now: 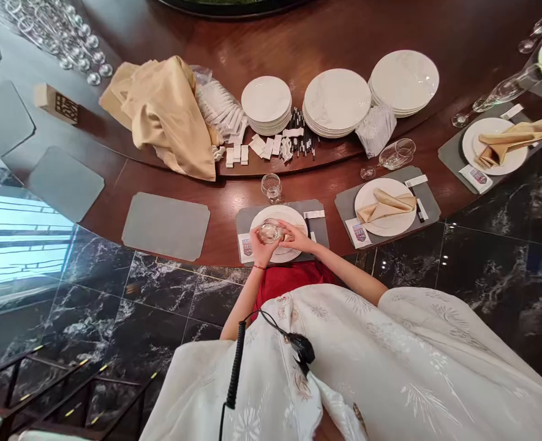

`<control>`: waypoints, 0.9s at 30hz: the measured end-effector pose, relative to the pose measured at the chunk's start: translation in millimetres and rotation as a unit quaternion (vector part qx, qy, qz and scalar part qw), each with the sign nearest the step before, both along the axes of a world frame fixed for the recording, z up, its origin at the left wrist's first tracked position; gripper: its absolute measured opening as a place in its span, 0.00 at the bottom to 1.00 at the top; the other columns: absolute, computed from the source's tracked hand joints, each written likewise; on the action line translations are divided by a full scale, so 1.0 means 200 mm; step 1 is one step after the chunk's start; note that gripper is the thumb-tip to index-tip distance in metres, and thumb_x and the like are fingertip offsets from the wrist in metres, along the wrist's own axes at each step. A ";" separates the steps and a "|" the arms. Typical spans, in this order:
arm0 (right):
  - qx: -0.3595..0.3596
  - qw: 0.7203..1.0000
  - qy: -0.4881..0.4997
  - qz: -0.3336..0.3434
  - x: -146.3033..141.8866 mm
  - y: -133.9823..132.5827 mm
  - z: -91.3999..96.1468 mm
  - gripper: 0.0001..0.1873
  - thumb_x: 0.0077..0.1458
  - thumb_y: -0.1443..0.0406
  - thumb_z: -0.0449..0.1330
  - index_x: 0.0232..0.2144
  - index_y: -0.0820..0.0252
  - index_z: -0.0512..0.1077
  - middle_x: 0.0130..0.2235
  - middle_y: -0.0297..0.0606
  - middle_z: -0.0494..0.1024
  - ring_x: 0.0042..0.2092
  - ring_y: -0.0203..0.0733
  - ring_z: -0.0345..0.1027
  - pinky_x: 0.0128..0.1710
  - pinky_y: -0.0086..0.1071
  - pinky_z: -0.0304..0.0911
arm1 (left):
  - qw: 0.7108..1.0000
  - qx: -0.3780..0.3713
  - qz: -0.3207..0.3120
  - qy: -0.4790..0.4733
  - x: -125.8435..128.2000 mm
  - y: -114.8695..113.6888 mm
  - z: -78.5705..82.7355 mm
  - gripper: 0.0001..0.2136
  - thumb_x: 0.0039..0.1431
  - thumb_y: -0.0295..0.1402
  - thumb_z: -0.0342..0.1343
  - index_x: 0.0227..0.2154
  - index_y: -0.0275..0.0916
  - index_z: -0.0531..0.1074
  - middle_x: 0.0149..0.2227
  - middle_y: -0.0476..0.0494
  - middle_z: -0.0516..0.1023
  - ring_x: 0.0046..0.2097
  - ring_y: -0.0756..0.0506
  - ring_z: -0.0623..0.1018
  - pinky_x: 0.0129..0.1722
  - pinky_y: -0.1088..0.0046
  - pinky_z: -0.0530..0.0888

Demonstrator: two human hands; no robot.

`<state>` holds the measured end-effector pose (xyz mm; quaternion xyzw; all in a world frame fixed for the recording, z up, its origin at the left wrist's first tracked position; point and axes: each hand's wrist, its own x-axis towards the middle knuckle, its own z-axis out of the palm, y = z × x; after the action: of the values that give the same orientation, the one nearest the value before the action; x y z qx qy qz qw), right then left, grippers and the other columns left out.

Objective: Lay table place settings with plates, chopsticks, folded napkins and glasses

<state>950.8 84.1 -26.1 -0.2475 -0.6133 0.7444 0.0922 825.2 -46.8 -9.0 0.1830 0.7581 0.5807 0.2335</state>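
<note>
Clear drinking glass [269,231] sits between your hands, its rounded bowl showing pale highlights and a faint warm tint from what lies beneath it. Your fingers hide much of its lower part, so you cannot make out its stem or foot clearly. It is directly over the middle of the cream plate [293,215], though this view does not show whether its base touches the plate. Your left hand [262,251], with a red bracelet [258,267] at the wrist, curls around the near side of the glass. Your right hand [296,237] comes in from the other side, with its fingers closed against the glass, so both hands are grasping it. Under the plate lies a grey placemat [247,215], and a small card printed with a crest [247,247] lies at the plate's left edge. A white paper sleeve [314,214] lies just past the plate's right edge. A second small glass [271,187] stands on the wooden worktop [183,184] just beyond the plate. Farther right of the plate is another place setting, with a folded tan napkin [385,207] on its plate. Well beyond the plate, on a raised wooden tier, are three stacks of white plates [336,103] and a heap of tan cloth [165,116].
</note>
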 end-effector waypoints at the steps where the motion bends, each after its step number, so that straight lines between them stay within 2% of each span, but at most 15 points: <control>1: -0.007 0.999 0.009 -0.034 0.02 -0.04 0.00 0.52 0.39 0.46 0.78 0.65 0.50 0.69 0.65 0.45 0.71 0.61 0.52 0.70 0.58 0.41 0.71 | 0.999 -0.001 -0.032 0.003 0.05 0.07 0.00 0.36 0.40 0.36 0.79 0.52 0.38 0.68 0.51 0.36 0.77 0.53 0.37 0.81 0.56 0.55 0.79; 4: -0.019 0.988 -0.007 -0.152 0.06 -0.04 -0.05 0.53 0.34 0.42 0.78 0.61 0.50 0.69 0.64 0.44 0.70 0.65 0.56 0.65 0.66 0.46 0.65 | 0.995 0.000 -0.091 0.035 0.18 0.23 -0.02 0.37 0.47 0.38 0.75 0.58 0.37 0.67 0.56 0.30 0.74 0.59 0.34 0.78 0.61 0.51 0.75; 7: -0.015 0.974 -0.045 -0.222 0.07 0.14 -0.15 0.47 0.35 0.44 0.78 0.55 0.52 0.69 0.58 0.44 0.74 0.60 0.54 0.69 0.66 0.49 0.64 | 0.989 0.013 -0.130 0.065 0.27 0.26 -0.02 0.42 0.53 0.42 0.72 0.67 0.40 0.60 0.66 0.26 0.65 0.64 0.33 0.74 0.61 0.52 0.75; 9: 0.032 0.961 -0.082 -0.261 0.05 0.33 -0.24 0.43 0.36 0.49 0.78 0.52 0.53 0.68 0.55 0.43 0.75 0.58 0.52 0.68 0.66 0.49 0.62 | 0.987 0.028 -0.139 0.081 0.31 0.22 -0.01 0.40 0.58 0.45 0.68 0.69 0.43 0.57 0.71 0.26 0.60 0.62 0.35 0.75 0.55 0.56 0.78; 11: 0.097 0.946 -0.137 -0.278 0.01 0.52 -0.31 0.40 0.37 0.54 0.78 0.51 0.55 0.68 0.55 0.44 0.74 0.59 0.52 0.65 0.68 0.49 0.59 | 0.986 0.038 -0.130 0.100 0.34 0.13 0.01 0.34 0.64 0.45 0.63 0.69 0.44 0.58 0.71 0.25 0.60 0.59 0.36 0.77 0.51 0.58 0.80; 13: 0.153 0.931 -0.211 -0.256 -0.06 0.68 -0.38 0.39 0.38 0.59 0.77 0.52 0.58 0.67 0.57 0.47 0.73 0.62 0.53 0.62 0.68 0.50 0.56 | 0.987 0.032 -0.106 0.119 0.34 0.02 0.02 0.28 0.68 0.45 0.59 0.66 0.42 0.62 0.69 0.25 0.64 0.56 0.37 0.78 0.48 0.59 0.80; 15: 0.191 0.915 -0.281 -0.216 -0.12 0.78 -0.44 0.40 0.39 0.62 0.76 0.54 0.61 0.67 0.59 0.50 0.72 0.64 0.56 0.59 0.69 0.52 0.53 | 0.988 0.014 -0.075 0.133 0.33 -0.10 0.03 0.24 0.69 0.44 0.57 0.63 0.41 0.66 0.66 0.25 0.67 0.55 0.37 0.79 0.45 0.61 0.81; 18: 0.229 0.896 -0.338 -0.173 -0.20 0.83 -0.52 0.43 0.41 0.62 0.75 0.59 0.60 0.66 0.63 0.52 0.69 0.68 0.57 0.55 0.71 0.53 0.49 | 0.991 -0.004 -0.024 0.134 0.29 -0.26 0.02 0.20 0.69 0.43 0.57 0.59 0.40 0.68 0.63 0.26 0.70 0.52 0.39 0.80 0.43 0.63 0.81; 22: 0.250 0.877 -0.372 -0.172 -0.21 0.82 -0.56 0.52 0.46 0.59 0.74 0.69 0.60 0.58 0.71 0.58 0.59 0.73 0.57 0.48 0.73 0.53 0.44 | 0.993 -0.008 0.044 0.108 0.25 -0.41 -0.01 0.20 0.69 0.43 0.57 0.58 0.40 0.69 0.61 0.28 0.71 0.47 0.43 0.82 0.41 0.66 0.81; 25: 0.248 0.873 -0.378 -0.182 -0.13 0.78 -0.52 0.58 0.49 0.58 0.71 0.74 0.59 0.47 0.73 0.58 0.57 0.76 0.58 0.42 0.74 0.57 0.41 | 0.993 -0.012 0.093 0.069 0.23 -0.48 -0.04 0.21 0.67 0.44 0.59 0.57 0.40 0.69 0.59 0.30 0.73 0.48 0.43 0.82 0.39 0.69 0.80; 27: 0.265 0.866 -0.370 -0.207 -0.04 0.71 -0.45 0.56 0.51 0.59 0.67 0.75 0.59 0.45 0.73 0.55 0.59 0.76 0.58 0.39 0.74 0.59 0.41 | 0.992 -0.008 0.119 0.034 0.22 -0.51 -0.05 0.22 0.65 0.45 0.60 0.57 0.39 0.69 0.56 0.30 0.75 0.48 0.42 0.82 0.39 0.69 0.80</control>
<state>943.3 226.9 -117.1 -0.5923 -0.7114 0.3711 0.0731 869.3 -148.6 -19.2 0.1096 0.7866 0.5916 0.1385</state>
